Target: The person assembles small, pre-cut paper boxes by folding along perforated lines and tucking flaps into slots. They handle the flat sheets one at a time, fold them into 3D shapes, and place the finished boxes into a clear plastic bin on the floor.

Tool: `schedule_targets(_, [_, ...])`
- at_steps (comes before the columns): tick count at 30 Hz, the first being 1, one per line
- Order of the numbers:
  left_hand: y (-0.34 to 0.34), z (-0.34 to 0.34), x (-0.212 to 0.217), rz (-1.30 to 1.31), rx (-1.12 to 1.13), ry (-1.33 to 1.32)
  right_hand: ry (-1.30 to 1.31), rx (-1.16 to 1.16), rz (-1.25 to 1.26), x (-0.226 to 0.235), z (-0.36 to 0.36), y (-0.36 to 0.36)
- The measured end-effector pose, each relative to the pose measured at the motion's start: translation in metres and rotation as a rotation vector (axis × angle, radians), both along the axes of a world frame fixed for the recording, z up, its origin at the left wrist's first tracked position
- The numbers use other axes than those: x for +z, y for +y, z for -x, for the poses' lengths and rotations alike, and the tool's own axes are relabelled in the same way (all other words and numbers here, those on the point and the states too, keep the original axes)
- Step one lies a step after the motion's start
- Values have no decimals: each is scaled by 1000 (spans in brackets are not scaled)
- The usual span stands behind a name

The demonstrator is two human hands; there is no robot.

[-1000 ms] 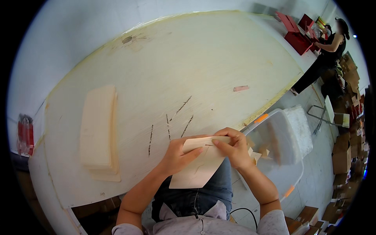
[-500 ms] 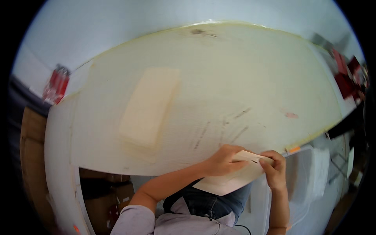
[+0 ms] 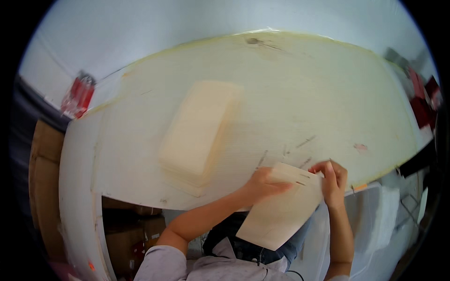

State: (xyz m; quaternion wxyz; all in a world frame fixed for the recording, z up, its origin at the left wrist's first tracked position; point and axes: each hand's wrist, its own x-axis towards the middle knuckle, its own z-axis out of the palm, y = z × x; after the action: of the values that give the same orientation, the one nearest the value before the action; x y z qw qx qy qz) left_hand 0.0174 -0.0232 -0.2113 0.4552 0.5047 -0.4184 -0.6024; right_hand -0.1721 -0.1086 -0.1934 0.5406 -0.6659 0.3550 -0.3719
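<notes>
The left hand (image 3: 265, 188) grips a cream sheet (image 3: 286, 213) by its left side, thumb on top, at the table's front edge; two short dark slits show near the sheet's upper end. The right hand (image 3: 333, 182) is at its upper right corner, fingers curled; whether they touch is unclear. A blurred stack of cream sheets (image 3: 201, 126) lies left of the table's middle (image 3: 300, 84). A clear bin (image 3: 370, 225) stands beyond the front right corner.
</notes>
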Motion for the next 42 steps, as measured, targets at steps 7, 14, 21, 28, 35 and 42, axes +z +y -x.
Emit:
schedule_targets(7, [-4,-5,-6,14,222,311,-21,5,-19,4,-7,-10])
schedule_targets(14, [-16,-16,-15,190,624,714,-27,275,-473,-2,38,4])
schedule_targets(21, [-14,-17,-30,189,621,708,-287,-65,-399,-22,68,43])
schedule_targets(28, [25,18,-67,373,-98,657,97,-217,-230,-28,80,77])
schedule_targets(35, [37,53,-164,743,-623,-907,-174,-549,-89,-15,130,159])
schedule_targets(42, [44,101,-127,12,-456,-544,-133,-776,86,-19,145,184])
